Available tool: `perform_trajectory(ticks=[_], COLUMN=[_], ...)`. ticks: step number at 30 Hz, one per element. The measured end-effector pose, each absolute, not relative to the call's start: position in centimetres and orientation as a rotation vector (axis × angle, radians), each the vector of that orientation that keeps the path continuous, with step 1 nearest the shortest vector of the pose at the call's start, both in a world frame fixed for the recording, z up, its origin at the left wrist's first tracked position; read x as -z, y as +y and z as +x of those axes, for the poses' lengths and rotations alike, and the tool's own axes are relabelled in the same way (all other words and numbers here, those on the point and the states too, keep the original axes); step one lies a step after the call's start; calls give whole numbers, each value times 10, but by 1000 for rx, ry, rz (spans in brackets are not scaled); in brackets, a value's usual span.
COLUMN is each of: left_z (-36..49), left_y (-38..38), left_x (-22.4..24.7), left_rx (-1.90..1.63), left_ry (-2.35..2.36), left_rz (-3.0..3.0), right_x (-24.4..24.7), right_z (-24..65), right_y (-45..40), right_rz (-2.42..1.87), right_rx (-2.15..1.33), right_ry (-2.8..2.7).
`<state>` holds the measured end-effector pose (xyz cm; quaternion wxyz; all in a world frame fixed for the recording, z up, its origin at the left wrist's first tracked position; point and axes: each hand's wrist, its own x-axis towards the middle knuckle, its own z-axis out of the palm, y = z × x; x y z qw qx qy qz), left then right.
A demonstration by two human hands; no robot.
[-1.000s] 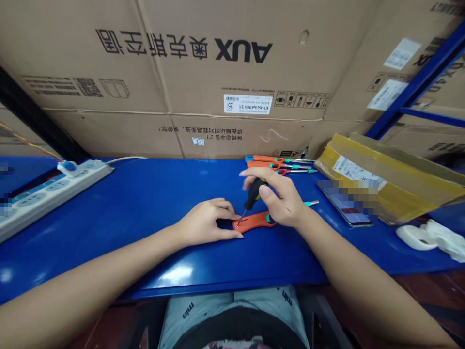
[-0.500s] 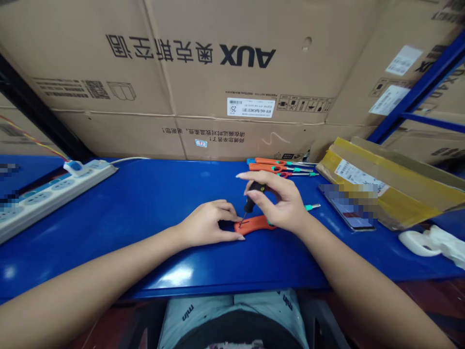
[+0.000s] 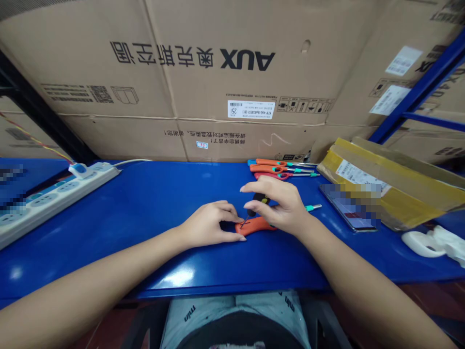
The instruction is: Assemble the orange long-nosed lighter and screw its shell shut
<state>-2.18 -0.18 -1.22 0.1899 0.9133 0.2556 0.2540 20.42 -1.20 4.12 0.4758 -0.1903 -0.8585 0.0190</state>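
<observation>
An orange long-nosed lighter (image 3: 258, 224) lies flat on the blue table, its metal tip pointing right from beyond my right hand. My left hand (image 3: 209, 223) pinches the lighter's left end between thumb and fingers. In my right hand (image 3: 285, 206) is a small screwdriver (image 3: 256, 206) with a black and yellow handle. It leans to the right, and its thin shaft comes down at a dark slot near the lighter's left end. My thumb and forefinger are spread along the handle, which the hand partly hides. Whether the screwdriver's tip touches the lighter is too small to tell.
Behind my right hand lie several more lighters (image 3: 267, 168), orange, red and blue. On the right are a phone (image 3: 347, 208), an opened taped carton (image 3: 395, 182) and a white object (image 3: 423, 242). A power strip (image 3: 54, 196) lies at left. A large cardboard box (image 3: 203, 97) stands behind the table.
The screwdriver's handle has tilted further right and lower, with my right thumb and forefinger spread more. My left hand and the lighter stay nearly in place; the view has shifted slightly.
</observation>
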Motion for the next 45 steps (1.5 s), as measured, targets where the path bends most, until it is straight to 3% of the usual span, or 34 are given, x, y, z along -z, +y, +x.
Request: perform_trajectory(ticks=[5, 11, 16, 21, 27, 45], left_z=[-21, -21, -22, -21, -21, -21], left_y=[-2, -3, -2, -3, -2, -2], left_x=[10, 10, 10, 10, 11, 11], left_rx=[-732, -696, -715, -710, -718, -719], left_ry=[697, 753, 724, 747, 700, 716], left_rz=[2581, 2575, 2584, 2634, 2582, 2590], right_x=[-39, -34, -40, -40, -46, -43], right_z=[204, 197, 195, 196, 198, 197], right_y=[-15, -16, -18, -16, -17, -15], right_rz=[-463, -389, -369, -434, -375, -372], right_rx=[-283, -39, -205, -56, -233, -252], right_ry=[-2187, -2079, -2162, -2031, -2120, -2127])
